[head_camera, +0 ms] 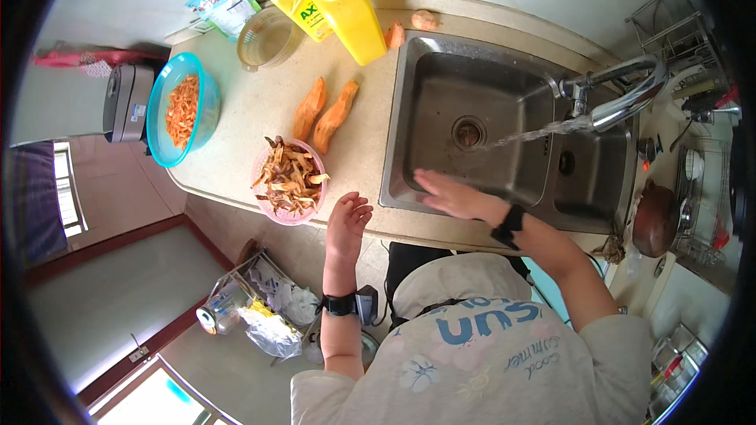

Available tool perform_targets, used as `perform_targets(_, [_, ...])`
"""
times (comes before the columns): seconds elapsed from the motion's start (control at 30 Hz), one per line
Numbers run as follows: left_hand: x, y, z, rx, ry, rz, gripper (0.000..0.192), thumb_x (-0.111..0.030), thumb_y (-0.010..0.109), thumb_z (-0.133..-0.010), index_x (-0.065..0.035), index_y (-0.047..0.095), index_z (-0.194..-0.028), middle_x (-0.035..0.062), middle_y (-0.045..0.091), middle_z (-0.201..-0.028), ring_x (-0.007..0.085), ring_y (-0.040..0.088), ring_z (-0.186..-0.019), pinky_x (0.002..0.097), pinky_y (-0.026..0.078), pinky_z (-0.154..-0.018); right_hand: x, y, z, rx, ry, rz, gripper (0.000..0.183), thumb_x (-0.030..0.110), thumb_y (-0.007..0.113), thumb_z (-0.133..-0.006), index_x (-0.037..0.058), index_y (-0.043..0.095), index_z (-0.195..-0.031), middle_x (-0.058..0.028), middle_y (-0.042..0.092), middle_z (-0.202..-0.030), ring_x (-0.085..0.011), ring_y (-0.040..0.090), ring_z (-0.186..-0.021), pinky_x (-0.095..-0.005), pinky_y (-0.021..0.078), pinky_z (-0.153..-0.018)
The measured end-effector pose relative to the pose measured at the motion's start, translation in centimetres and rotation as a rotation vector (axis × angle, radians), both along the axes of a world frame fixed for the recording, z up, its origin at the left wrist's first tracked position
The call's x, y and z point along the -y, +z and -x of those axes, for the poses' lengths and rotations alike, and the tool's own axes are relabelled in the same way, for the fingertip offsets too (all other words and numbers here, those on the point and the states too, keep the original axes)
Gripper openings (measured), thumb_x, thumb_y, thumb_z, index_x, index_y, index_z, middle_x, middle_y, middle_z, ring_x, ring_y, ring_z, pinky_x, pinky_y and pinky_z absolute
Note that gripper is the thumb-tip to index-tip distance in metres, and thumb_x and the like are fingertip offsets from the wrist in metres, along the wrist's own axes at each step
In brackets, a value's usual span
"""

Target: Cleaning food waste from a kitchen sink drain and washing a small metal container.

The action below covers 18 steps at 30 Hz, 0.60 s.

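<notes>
My left hand (349, 221) hangs over the front edge of the counter, empty, its fingers loosely curled. Just left of it, a pink plastic basket (282, 217) is heaped with vegetable peelings (289, 174). My right hand (452, 192) holds nothing and stretches flat over the near left corner of the steel sink (387, 177). Water (531, 132) streams from the chrome faucet (629, 103) into the larger bowl, towards its drain (469, 132). Behind the basket lie two peeled orange roots, apparently sweet potatoes (335, 117).
A teal basin (209, 109) with orange shreds (183, 109) stands at the counter's left end. Further back are a colander (269, 41), a printed pouch (224, 6), two yellow pump bottles (354, 18) and two orange root pieces (425, 20). A clay pot (654, 218) sits right of the sink.
</notes>
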<state>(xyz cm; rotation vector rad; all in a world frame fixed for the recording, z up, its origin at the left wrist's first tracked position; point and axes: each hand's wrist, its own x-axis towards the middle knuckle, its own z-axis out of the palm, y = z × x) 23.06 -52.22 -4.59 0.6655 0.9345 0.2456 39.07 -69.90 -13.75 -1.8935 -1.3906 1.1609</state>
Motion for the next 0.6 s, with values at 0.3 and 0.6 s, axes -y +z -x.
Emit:
perform_targets(0.3, [0.5,0.2,-1.6,0.052,-0.094,-0.001,0.022,-0.017,0.045,-0.08,-0.0047,0.046,-0.098,0.0073,0.053,-0.086,0.019,0.052,-0.079,0.0292,0.042,-0.073,5.0,2.7,-7.5,-1.409,-1.404,-0.024,0.03,0.022,0.039,-0.084,-0.002,0.046,-0.1,-0.0164,0.051,-0.098,-0.0281,0.051,-0.09,-0.0423,0.0403,-0.083])
perform_targets(0.6, [3.8,1.3,-7.0,0.089,-0.294,0.056,0.019,-0.015,0.043,-0.081,-0.0053,0.047,-0.097,0.006,0.054,-0.083,0.0183,0.053,-0.077,0.0279,0.043,-0.072,2.0,5.5,-10.7,-1.764,-1.766,-0.483,0.046,0.028,0.028,-0.089,-0.0091,0.026,-0.116,-0.0222,0.03,-0.12,-0.0344,0.031,-0.112,-0.0449,0.0249,-0.097])
